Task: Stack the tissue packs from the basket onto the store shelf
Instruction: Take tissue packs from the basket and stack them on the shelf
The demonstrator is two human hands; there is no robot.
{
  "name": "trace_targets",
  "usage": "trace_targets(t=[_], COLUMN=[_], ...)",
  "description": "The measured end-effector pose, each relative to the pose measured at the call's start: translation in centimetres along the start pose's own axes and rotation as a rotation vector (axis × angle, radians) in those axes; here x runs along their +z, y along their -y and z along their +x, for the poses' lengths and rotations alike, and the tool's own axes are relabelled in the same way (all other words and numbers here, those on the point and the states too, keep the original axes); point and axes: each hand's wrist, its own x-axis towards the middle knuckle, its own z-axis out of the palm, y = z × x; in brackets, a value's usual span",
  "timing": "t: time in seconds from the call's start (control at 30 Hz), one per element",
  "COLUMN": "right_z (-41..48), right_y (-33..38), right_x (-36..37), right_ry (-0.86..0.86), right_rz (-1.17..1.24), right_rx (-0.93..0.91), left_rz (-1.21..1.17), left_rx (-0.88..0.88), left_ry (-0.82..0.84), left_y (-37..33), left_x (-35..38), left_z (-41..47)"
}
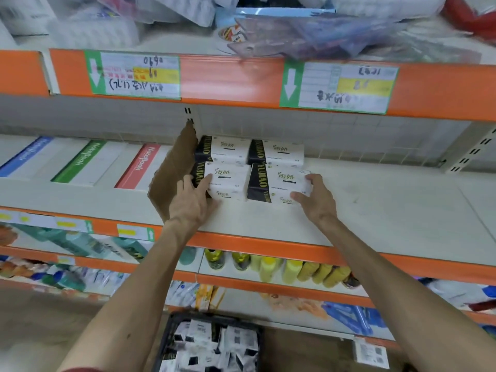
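Your right hand (316, 201) pinched the front-right tissue pack (279, 183) on the shelf (381, 208); your left hand (192, 201) pressed the front-left pack (228, 181), fingers straight. Uneven pushing could likely have skewed the rows or buckled the cardboard divider (171, 175).

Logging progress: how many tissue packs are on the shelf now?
4. Back row: back-left pack, back-right pack. Front row: front-left pack, touched by the left hand; front-right pack, gripped by the right hand. Others may hide behind.

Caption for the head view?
Left hand touches the left front tissue pack while right hand grips the right front tissue pack on the shelf; basket below.
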Motion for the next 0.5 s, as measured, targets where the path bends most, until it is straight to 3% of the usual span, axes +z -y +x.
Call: trace_targets(t=[0.5], right_z=[2.1], right_y=[0.5], right_x=[1.2], right_ry=[-0.036], right_rz=[-0.032], right_rx=[-0.005], left_rz=[-0.001], left_rx=[0.007], left_ry=[0.070], left_y=[0.8], left_x=[-0.3], left_z=[2.7])
